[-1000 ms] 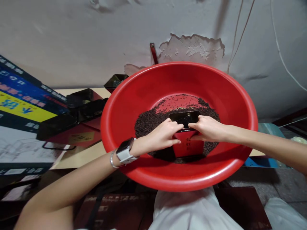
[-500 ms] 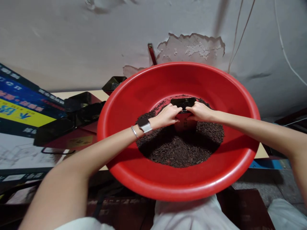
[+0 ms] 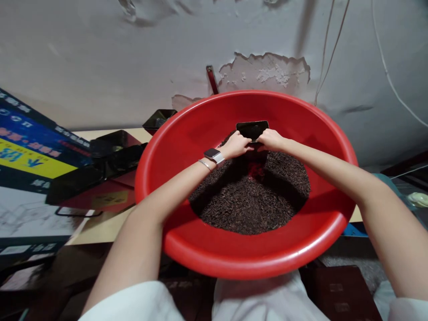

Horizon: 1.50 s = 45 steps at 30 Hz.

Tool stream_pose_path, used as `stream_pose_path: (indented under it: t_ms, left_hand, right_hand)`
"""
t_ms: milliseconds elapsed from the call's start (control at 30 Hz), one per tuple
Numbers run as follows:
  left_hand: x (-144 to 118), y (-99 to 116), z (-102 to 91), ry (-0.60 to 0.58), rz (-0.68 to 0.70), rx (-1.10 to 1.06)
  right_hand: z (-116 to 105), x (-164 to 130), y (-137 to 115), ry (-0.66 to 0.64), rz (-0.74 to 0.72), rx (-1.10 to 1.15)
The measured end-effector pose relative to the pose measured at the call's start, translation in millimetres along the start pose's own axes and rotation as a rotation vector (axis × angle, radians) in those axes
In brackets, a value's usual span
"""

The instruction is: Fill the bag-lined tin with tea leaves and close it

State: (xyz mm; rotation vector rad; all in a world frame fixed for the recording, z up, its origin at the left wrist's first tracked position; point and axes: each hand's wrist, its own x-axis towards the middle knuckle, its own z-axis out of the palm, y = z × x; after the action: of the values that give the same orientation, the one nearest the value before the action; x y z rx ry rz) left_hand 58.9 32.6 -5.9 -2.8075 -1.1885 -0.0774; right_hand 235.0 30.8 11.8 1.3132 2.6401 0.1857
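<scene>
A large red plastic basin (image 3: 247,261) fills the middle of the view and holds a heap of dark loose tea leaves (image 3: 250,200). At the far side of the heap a red tin (image 3: 253,130) with a dark open mouth stands tilted, its lower part sunk in the leaves. My left hand (image 3: 236,146), with a watch and bracelet on the wrist, grips the tin's left side. My right hand (image 3: 271,139) grips its right side. Both arms reach across the basin over the leaves.
Several black and red empty tins (image 3: 110,149) lie on a table to the left of the basin. A printed blue and yellow box (image 3: 30,151) stands further left. A peeling grey wall (image 3: 133,58) rises behind. Red boxes (image 3: 337,290) sit low at right.
Both hands have pushed the tin from the near side of the heap to the far side of the basin. The leaves now cover the bare patch of the basin floor.
</scene>
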Motion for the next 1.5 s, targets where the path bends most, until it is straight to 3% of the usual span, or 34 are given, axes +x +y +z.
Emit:
stream_pose_path:
  t_ms: [267, 400, 533, 700, 800, 967, 1067, 1167, 1300, 1400, 1500]
  left_hand:
    - [-78.7, 72.7, -3.7, -0.070, 0.171, -0.086]
    - [-96.8, 85.7, -15.2, -0.030, 0.193, -0.169]
    - [-75.4, 69.3, -17.2, 0.051, 0.105, -0.192]
    - [-45.2, 45.5, 7.1, 0.083, 0.052, -0.203]
    - [-57.8, 27.0, 16.8, 0.107, 0.068, -0.211]
    - [-103.6, -15.9, 12.6, 0.059, 0.079, -0.182]
    - [-112.4, -22.5, 10.4, 0.062, 0.033, -0.177]
    - [-97.3, -2.9, 12.1, 0.092, -0.003, -0.192]
    - [-48.5, 46.9, 15.3, 0.064, -0.006, -0.202]
    - [-8.8, 78.9, 12.6, 0.097, 0.081, -0.192]
    - [13.6, 92.2, 1.7, 0.079, 0.152, -0.147]
  right_hand:
    - [-1.9, -85.7, -61.8, -0.165, -0.167, 0.008]
    - [-18.9, -101.0, -66.2, -0.235, -0.228, 0.027]
    - [-36.0, -81.5, -47.4, -0.143, -0.174, -0.060]
    - [-31.6, -52.1, -33.0, -0.127, -0.136, -0.149]
    - [-21.8, -35.5, -46.8, -0.134, -0.176, -0.097]
    - [-18.7, -3.1, -85.6, -0.016, -0.272, 0.012]
    - [-20.6, 6.6, -91.3, 0.002, -0.291, 0.024]
    - [-16.8, -0.5, -75.1, -0.052, -0.260, -0.001]
    - [-2.9, -34.3, -29.0, -0.162, -0.151, -0.070]
    - [6.3, -65.3, 5.8, -0.194, -0.051, -0.086]
    - [7.8, -85.1, 24.5, -0.149, 0.001, -0.087]
